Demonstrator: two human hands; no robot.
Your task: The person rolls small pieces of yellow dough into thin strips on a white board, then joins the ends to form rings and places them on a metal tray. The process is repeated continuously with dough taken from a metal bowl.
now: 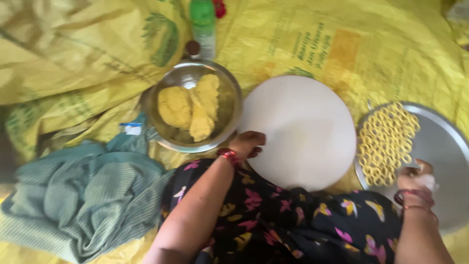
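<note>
Fingers of the left hand are being rested, loosely curled and grasping nothing, on the near left rim of the round white board, which is lying on the yellow sacking spread over the floor. Fingers of the right hand are being held closed at the near edge of the steel plate; something pale seems to be pinched in them, though the blur is keeping that from being told for certain. Just beyond that hand, toward the far side, yellow dough rings are being kept in a heap on the plate's left half, so the right hand is the nearer one to them. Left of the board, touching distance from the left hand, a steel bowl of yellow dough is being kept. Farther out, a green bottle is standing at the far edge of the sacking, and a green checked cloth is lying bunched at the near left.
</note>
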